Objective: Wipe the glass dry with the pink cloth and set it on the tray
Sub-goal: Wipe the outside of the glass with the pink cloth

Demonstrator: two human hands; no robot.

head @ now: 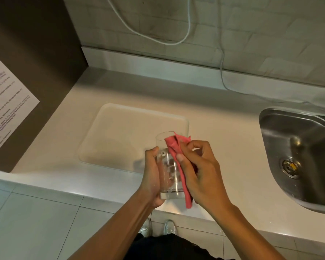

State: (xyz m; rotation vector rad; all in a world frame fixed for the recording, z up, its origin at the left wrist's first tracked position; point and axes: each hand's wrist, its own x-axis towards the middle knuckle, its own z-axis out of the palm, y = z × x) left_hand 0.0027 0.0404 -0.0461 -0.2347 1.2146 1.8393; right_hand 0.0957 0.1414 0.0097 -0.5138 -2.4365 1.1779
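Wiping is underway: left hand (pixel 152 177) is gripping the glass (pixel 167 166), right hand (pixel 199 169) is pinching the pink cloth (pixel 174 147) against it; the tray (pixel 109 132) placement likely follows.

a white smooth countertop (pixel 223 139) meets a pale grey tiled wall (pixel 251 34); a steel sink (pixel 281 139) sits right, a dark brown panel (pixel 36 44) left, light floor tiles (pixel 36 212) below.

A pale bench (pixel 223 147) runs along a tiled wall (pixel 251 25), where a white cable (pixel 188 25) loops down to the bench's back edge. A steel sink (pixel 298 156) is set in at the right, its drain (pixel 290 167) showing. A printed notice (pixel 6 109) is fixed to the dark panel (pixel 36 44) at left. Light shoes (pixel 158 228) stand on the tiled floor (pixel 36 222).
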